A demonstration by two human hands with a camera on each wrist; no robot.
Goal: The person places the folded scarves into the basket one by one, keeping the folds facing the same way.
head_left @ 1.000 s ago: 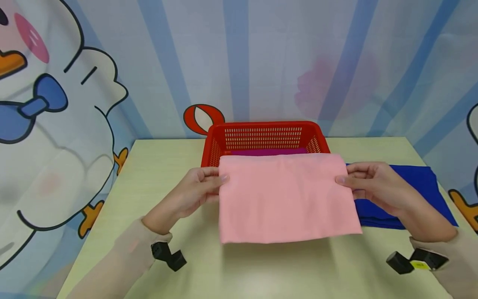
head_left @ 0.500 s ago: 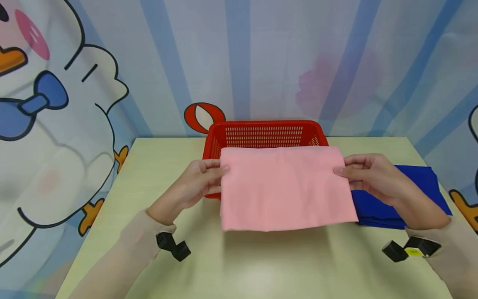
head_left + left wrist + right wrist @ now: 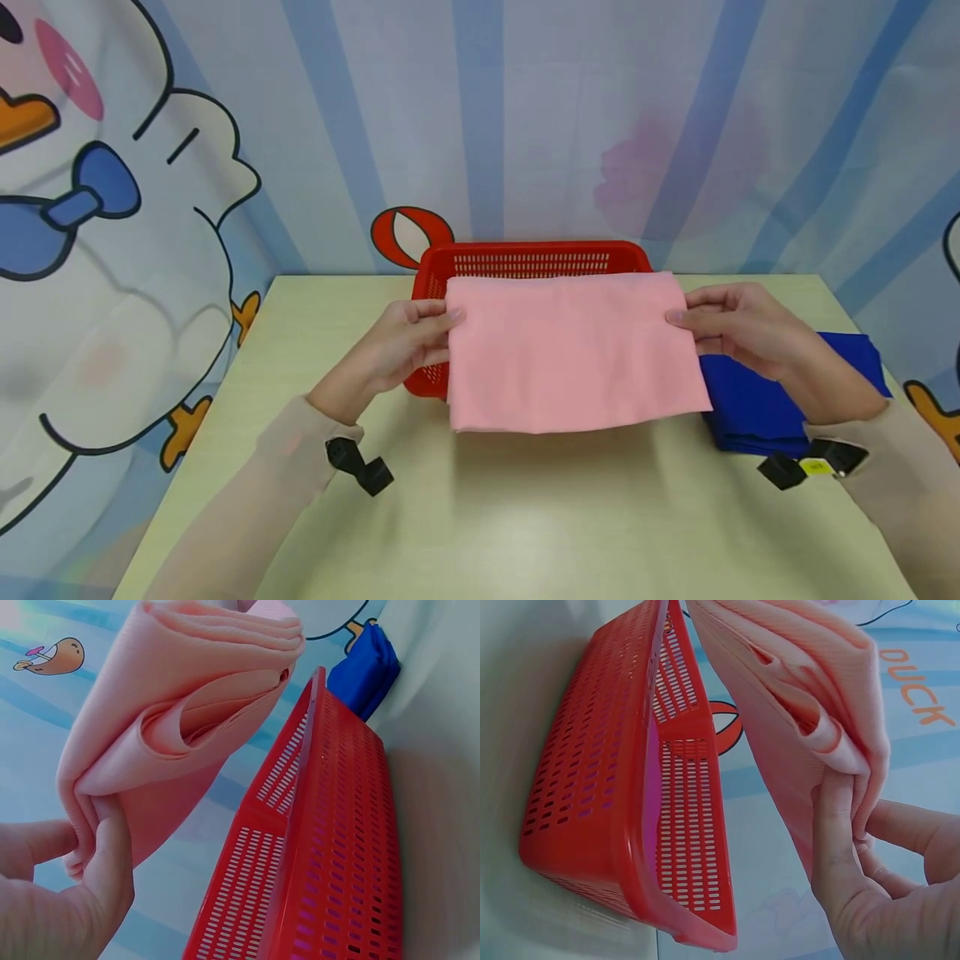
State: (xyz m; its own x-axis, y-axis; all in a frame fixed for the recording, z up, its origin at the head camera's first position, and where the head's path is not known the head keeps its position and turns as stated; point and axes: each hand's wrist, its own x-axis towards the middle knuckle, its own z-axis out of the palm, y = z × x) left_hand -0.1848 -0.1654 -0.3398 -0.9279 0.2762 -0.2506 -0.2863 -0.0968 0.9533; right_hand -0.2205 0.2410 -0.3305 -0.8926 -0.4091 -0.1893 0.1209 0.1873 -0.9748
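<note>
A folded pink cloth (image 3: 573,354) is held up by its two sides, above and in front of a red plastic basket (image 3: 429,379). My left hand (image 3: 393,346) pinches its left edge between thumb and fingers; the left wrist view shows the layered folds of the cloth (image 3: 180,697) at that end. On the other side my right hand (image 3: 750,329) pinches the right edge, thumb in front. Something purple (image 3: 652,802) shows inside the basket in the right wrist view. In the head view the cloth hides most of the basket's inside and front.
Folded blue cloth (image 3: 757,408) lies on the pale table (image 3: 525,517) to the right, partly behind my right forearm. A curtain (image 3: 540,125) with printed cartoon figures hangs behind the table and the basket.
Both hands have moved the pink cloth forward and up in the head view, so it covers more of the basket's opening. The purple thing visible earlier there is now hidden behind the cloth.
</note>
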